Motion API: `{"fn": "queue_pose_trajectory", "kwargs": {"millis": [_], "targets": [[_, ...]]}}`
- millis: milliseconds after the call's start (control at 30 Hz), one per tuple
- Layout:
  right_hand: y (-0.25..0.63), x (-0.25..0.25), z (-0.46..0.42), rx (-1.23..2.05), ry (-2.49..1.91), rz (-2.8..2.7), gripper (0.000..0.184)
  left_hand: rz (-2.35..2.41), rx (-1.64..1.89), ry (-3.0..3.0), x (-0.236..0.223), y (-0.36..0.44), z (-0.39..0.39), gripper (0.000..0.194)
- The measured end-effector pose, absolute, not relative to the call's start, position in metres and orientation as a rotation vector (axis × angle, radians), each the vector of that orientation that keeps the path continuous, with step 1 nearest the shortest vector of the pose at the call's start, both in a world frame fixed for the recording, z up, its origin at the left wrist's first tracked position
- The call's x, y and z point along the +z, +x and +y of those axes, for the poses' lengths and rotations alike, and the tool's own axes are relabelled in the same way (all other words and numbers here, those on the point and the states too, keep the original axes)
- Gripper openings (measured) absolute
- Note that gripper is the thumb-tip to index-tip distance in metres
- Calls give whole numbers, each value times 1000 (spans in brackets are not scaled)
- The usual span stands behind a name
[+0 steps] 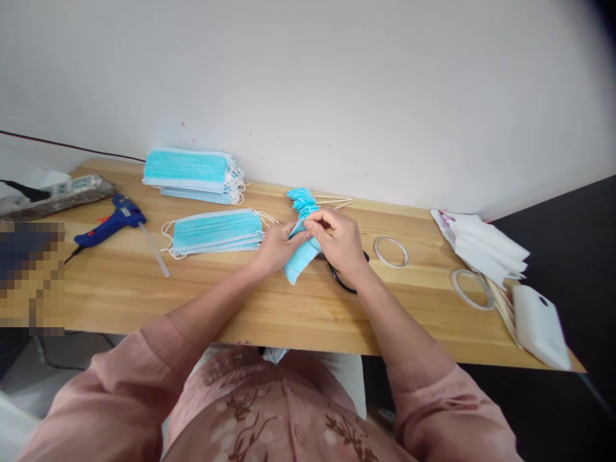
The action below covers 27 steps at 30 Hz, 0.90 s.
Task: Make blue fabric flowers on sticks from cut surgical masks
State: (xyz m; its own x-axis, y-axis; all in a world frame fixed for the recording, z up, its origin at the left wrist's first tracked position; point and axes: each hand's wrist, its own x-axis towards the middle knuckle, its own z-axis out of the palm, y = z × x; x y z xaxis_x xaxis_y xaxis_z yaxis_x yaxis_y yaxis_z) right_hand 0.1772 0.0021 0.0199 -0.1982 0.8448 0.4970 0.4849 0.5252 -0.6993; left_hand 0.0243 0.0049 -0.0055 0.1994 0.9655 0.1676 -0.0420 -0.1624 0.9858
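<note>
1. Left hand (pixel 278 249), right hand (pixel 339 239): fingertips pinched close together, both gripping light-blue strip (pixel 301 264), mid-counter (pixel 289 314).
2. Ruffled blue piece (pixel 302 200) just beyond hands, near back edge.
3. Rear mask stack (pixel 185 168) along back edge, front mask stack (pixel 216 231) just before it; both left of hands.
4. Wood surface shows from hands to front edge.
5. White phone (pixel 539 327) near front right corner.

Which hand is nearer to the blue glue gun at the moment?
Left. The left hand is to the right of the glue gun, with the front pile of masks between them. The right hand is farther right, past the left hand; both hold the blue strip.
</note>
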Motion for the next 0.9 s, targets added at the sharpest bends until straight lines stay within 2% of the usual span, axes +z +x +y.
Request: {"fn": "queue_pose_trajectory", "kwargs": {"millis": [433,900], "targets": [[212,33,14,489,-1142,-1569,15,993,1068,1490,-17,20,11,34],[212,21,14,13,-1244,-1746,19,978,916,1613,-26,24,6,24]]}}
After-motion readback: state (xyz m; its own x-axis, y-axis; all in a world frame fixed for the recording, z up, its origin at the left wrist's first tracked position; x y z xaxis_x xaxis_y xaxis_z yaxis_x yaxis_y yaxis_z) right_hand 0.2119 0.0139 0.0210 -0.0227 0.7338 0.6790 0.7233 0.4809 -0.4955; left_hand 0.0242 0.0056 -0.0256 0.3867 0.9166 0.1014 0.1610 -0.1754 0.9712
